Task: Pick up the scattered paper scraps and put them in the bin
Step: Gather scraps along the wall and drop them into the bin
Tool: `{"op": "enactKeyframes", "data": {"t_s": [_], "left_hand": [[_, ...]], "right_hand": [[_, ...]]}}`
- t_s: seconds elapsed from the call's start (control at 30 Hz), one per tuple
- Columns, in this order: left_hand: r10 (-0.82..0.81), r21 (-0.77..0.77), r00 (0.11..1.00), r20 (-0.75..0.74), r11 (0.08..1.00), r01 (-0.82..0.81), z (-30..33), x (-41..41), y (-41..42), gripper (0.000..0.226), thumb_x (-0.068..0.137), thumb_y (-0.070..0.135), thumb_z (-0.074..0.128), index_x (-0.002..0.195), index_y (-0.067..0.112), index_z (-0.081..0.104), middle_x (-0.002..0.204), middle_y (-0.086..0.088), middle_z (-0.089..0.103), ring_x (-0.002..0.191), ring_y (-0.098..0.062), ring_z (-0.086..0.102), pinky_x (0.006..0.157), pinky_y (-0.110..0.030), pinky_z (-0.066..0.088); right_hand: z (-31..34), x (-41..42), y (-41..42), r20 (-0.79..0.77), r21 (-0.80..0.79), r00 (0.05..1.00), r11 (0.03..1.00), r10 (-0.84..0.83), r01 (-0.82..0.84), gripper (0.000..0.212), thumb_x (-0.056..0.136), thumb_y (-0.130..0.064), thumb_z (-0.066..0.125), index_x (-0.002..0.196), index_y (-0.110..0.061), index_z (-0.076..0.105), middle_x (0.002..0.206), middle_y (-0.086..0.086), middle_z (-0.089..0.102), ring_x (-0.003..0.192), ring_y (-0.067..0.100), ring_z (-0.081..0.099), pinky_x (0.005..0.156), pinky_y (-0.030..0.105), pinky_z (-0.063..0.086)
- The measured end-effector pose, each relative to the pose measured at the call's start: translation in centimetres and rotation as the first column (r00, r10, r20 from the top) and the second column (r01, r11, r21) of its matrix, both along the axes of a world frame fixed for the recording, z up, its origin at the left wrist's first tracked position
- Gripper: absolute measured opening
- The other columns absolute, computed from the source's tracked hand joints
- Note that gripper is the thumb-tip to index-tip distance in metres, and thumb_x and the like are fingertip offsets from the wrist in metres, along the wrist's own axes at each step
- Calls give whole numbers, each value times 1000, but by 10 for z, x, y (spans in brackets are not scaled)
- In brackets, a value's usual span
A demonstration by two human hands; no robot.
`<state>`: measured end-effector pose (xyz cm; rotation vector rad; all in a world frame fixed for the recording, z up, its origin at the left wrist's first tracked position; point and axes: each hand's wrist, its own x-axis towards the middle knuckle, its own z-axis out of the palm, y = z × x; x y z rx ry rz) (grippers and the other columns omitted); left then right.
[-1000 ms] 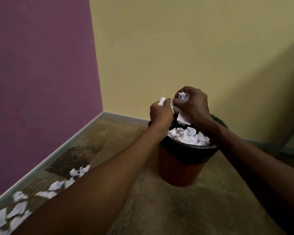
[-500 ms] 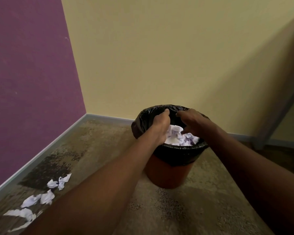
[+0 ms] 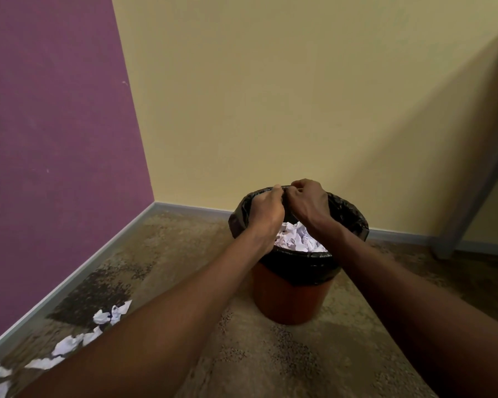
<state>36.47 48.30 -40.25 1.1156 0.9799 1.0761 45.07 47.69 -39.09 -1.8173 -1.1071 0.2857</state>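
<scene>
An orange bin (image 3: 288,297) with a black liner (image 3: 348,214) stands on the carpet near the corner. Crumpled white paper (image 3: 296,239) fills it almost to the rim. My left hand (image 3: 266,208) and my right hand (image 3: 309,202) are side by side over the bin's far rim. Their fingers are closed and pinch the liner's edge there, and no paper shows in either hand. Several white paper scraps (image 3: 66,344) lie on the floor at the lower left along the wall, partly hidden behind my left forearm.
A purple wall (image 3: 55,139) with a grey baseboard runs along the left, and a yellow wall (image 3: 270,96) stands behind the bin. A grey post (image 3: 472,202) slants down at the right. Brown patterned carpet (image 3: 256,354) surrounds the bin.
One second ago both hands held crumpled paper above the bin, then dropped it inside with fingers apart. Now they have risen to the far rim and closed on the liner.
</scene>
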Motion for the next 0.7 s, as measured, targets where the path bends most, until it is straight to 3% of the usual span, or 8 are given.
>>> {"op": "enactKeyframes", "data": {"t_s": [0.1, 0.2, 0.33, 0.47, 0.63, 0.7], "left_hand": [[53, -23, 993, 106, 998, -51, -1, -21, -5, 26, 93, 23, 56, 101, 3, 69, 99, -16, 72, 93, -28, 71, 78, -34, 59], [63, 21, 991, 117, 998, -66, -1, -52, -11, 23, 100, 5, 45, 117, -2, 60, 106, -16, 68, 95, -25, 69, 75, -23, 58], [41, 92, 999, -10, 995, -40, -3, -109, -24, 30, 97, -12, 37, 120, -3, 55, 113, -14, 62, 98, -26, 68, 86, -30, 56], [32, 81, 987, -154, 997, -20, -14, -183, -44, 26, 99, -6, 38, 107, 7, 60, 116, -13, 63, 108, -30, 63, 88, -34, 54], [111, 12, 953, -283, 994, -112, -32, -289, -77, 18, 96, -5, 47, 100, 6, 61, 102, -14, 66, 81, -24, 61, 65, -31, 49], [182, -23, 926, -330, 979, -200, -41, -334, -87, 17, 95, -5, 48, 104, 3, 60, 98, -11, 68, 79, -23, 61, 66, -33, 50]], "right_hand": [[3, -13, -5, 10, 83, 999, 996, -37, 36, 37, 90, -17, 47, 120, -6, 64, 112, 13, 69, 107, 27, 62, 91, 31, 49], [7, -32, -9, 45, 197, 998, 980, -51, 41, 32, 90, -15, 47, 115, -7, 65, 108, 9, 68, 100, 21, 61, 82, 23, 42], [0, -64, -7, 123, 300, 992, 953, 8, -45, 25, 88, -14, 48, 103, -10, 67, 99, 6, 67, 92, 20, 61, 77, 24, 41], [-10, -103, -9, 274, 348, 956, 917, 100, -196, 20, 88, -8, 50, 95, -8, 69, 91, 6, 65, 83, 17, 56, 70, 21, 33], [-36, -158, -7, 440, 279, 845, 849, 303, -450, 18, 87, -10, 52, 92, -8, 70, 89, 7, 67, 80, 19, 59, 73, 26, 41], [-49, -182, -8, 503, 216, 763, 795, 407, -566, 17, 86, -9, 55, 92, -8, 71, 86, 7, 69, 74, 15, 57, 70, 24, 40]]}}
